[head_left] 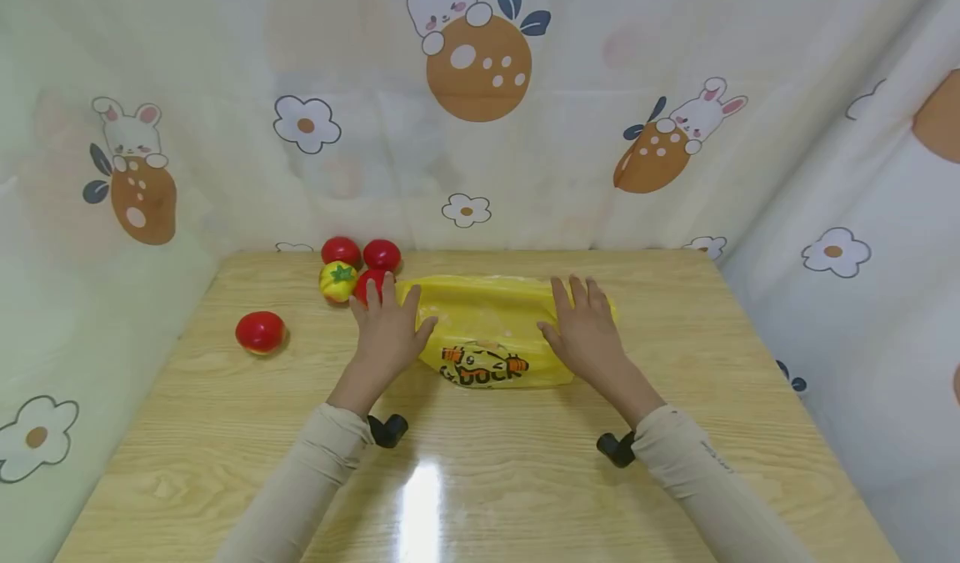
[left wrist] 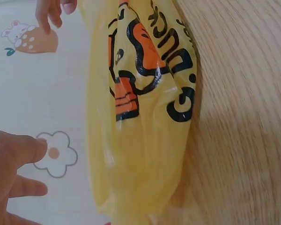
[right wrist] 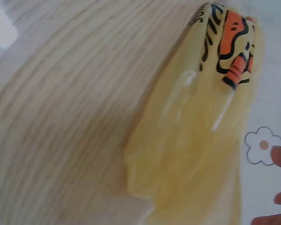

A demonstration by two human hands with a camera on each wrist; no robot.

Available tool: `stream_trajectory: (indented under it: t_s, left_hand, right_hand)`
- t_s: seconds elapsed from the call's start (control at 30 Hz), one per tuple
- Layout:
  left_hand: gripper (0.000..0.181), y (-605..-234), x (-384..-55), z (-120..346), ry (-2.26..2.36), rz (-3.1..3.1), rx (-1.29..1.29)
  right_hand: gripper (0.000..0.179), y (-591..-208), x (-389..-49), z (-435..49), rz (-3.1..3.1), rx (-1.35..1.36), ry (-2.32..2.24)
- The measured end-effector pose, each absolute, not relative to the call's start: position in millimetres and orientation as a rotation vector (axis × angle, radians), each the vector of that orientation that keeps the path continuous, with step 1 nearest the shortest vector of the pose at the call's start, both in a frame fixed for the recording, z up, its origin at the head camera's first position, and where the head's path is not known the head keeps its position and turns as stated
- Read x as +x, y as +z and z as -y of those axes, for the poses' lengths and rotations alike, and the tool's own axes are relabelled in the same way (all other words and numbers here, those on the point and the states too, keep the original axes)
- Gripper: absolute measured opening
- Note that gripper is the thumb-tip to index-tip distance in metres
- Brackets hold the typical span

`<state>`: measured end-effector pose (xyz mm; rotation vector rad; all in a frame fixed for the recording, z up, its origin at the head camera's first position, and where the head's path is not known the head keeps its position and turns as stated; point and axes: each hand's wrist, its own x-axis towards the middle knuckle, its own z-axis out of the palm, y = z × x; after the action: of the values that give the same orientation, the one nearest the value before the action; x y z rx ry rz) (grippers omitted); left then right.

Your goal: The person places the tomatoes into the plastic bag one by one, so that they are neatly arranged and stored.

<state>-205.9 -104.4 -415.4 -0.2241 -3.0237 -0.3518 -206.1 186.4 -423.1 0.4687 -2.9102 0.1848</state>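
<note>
Probably to steady both sides, left hand point(head_left: 384, 334) and right hand point(head_left: 591, 334), fingers spread, gripping nothing, flank the yellow bag point(head_left: 483, 323) on the wooden table point(head_left: 510, 471), though contact is unclear.

"Where does the head view look from?"

"Above and behind the left hand point(head_left: 386, 334) and the right hand point(head_left: 590, 329), facing forward and down. It sits farthest off, taking in the table point(head_left: 495, 480) around them and the curtain point(head_left: 360, 179) beyond."

"And the left wrist view?"

"Close in, at that wrist, facing the yellow bag point(left wrist: 136, 154) and the curtain past it. Turned sideways: table along the right side, the right hand's fingers at the top."

"The right wrist view?"

"Just as near, turned the opposite way, with the table at the left."

"What do those two share?"

"The bag's printed front between the hands, which the head view has too."
</note>
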Motion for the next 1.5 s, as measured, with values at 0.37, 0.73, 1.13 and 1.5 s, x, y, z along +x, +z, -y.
stream_trajectory:
  t_s: [0.37, 0.73, 1.13, 1.5]
  left_hand:
    - [0.062, -414, -203, 110, -0.409, 3.038, -0.172]
    - [0.061, -413, -201, 117, -0.428, 3.002, -0.166]
    - [0.061, -415, -198, 124, -0.444, 3.011, -0.139]
    - [0.064, -425, -205, 148, -0.474, 3.037, -0.054]
  right_hand:
    - [0.064, -433, -209, -209, 2.789, 0.382, 0.390]
    - [0.059, -451, -208, -224, 2.700, 0.256, 0.616]
    - [0.046, -465, -208, -227, 2.675, 0.199, 0.872]
    - [0.054, -468, -208, -228, 2.596, 0.202, 0.906]
